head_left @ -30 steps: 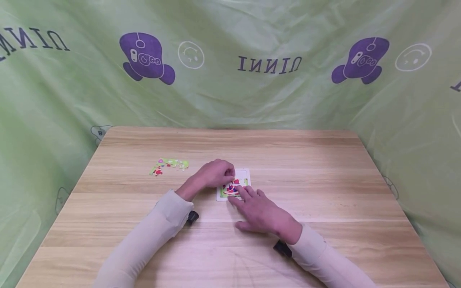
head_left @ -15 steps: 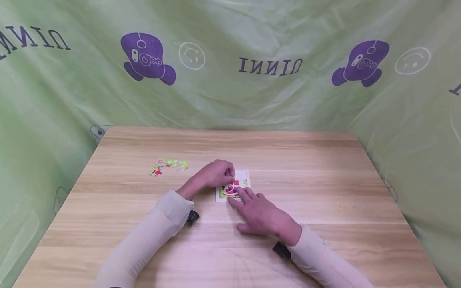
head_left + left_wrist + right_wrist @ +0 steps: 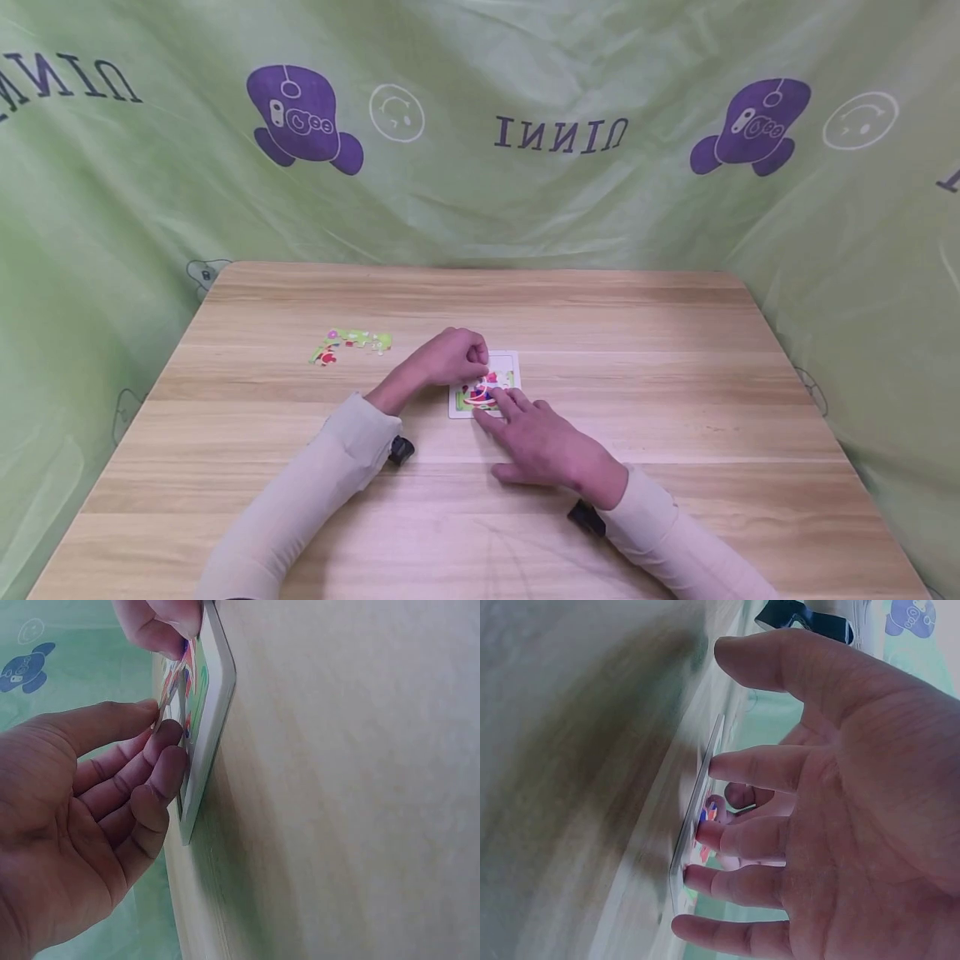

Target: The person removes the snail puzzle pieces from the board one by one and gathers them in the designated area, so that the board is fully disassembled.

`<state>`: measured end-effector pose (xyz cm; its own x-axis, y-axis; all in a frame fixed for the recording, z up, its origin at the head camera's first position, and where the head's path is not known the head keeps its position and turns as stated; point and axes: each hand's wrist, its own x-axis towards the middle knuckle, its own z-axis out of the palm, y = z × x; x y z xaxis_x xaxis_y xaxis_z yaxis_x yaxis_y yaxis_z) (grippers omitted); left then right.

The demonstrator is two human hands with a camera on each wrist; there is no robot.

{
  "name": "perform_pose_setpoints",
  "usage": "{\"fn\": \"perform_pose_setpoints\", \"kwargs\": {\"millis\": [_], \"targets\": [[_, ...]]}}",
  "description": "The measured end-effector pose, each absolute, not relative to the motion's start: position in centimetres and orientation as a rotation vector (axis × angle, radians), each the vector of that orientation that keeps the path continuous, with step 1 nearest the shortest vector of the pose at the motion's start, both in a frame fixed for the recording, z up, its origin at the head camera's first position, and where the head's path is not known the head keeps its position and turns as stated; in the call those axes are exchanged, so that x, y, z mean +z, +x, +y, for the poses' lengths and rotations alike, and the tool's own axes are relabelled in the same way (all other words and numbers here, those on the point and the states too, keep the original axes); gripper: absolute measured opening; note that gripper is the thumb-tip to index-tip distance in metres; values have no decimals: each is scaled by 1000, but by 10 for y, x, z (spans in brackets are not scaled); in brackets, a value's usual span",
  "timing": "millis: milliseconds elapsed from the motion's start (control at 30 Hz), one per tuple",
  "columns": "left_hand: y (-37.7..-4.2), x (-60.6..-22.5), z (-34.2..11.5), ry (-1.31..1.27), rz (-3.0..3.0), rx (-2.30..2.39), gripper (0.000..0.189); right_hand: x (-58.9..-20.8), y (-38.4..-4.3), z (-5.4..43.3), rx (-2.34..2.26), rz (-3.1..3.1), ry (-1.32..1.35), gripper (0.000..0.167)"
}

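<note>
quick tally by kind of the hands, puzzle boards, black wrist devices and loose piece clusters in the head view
Hands: 2 (left hand, right hand)
Puzzle board: 1
Black wrist devices: 2
Loose piece cluster: 1, its pieces too small to count singly
Total: 6

Your table (image 3: 675,400) has a pale wood-grain top streaked with darker bands, and its far corners are rounded. Near the middle of it you have a board (image 3: 504,361) lying flat, white-bordered, one edge toward you, partly hidden in the head view. To your left and a little farther off, well apart from the board, pieces (image 3: 363,337) lie in a bent strip, mostly green with touches of red and pink.
</note>
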<state>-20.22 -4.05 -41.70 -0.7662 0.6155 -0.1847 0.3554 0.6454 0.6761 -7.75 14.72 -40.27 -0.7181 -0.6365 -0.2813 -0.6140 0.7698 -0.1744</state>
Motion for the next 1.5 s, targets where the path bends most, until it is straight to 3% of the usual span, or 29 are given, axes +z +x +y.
{"fn": "perform_pose_setpoints", "kwargs": {"millis": [1500], "targets": [[-204, -409, -36, 769, 2465, 871, 4, -397, -82, 152, -222, 2582, -960, 74]]}}
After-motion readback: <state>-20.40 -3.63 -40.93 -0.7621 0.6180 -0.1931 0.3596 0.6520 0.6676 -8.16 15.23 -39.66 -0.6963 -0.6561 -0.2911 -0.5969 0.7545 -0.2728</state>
